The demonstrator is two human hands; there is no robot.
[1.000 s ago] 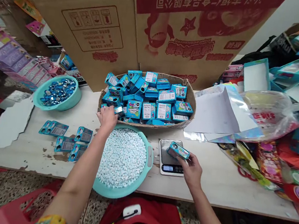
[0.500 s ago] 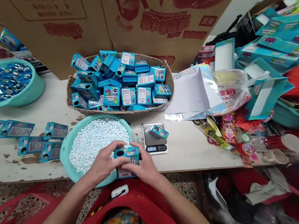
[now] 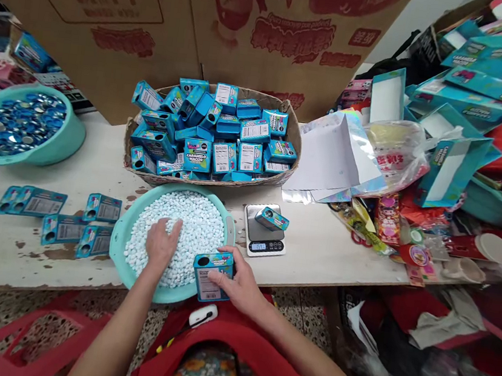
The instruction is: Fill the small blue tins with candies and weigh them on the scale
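My right hand grips a small blue candy box upright at the near rim of a teal basin full of small white tablets. My left hand rests palm down in the tablets, its fingers curled into the pile. Another blue box lies on a small digital scale just right of the basin. Behind the basin a woven basket is heaped with several more blue boxes.
A teal bowl of blue round caps sits at far left. Several flat blue boxes lie on the white table. Large cardboard cartons stand behind. Bags, packets and blue cartons crowd the right side.
My left hand fetched a box from the basket and brought it to my right hand, which had left its own box on the scale. The left hand now lies in the tablets.
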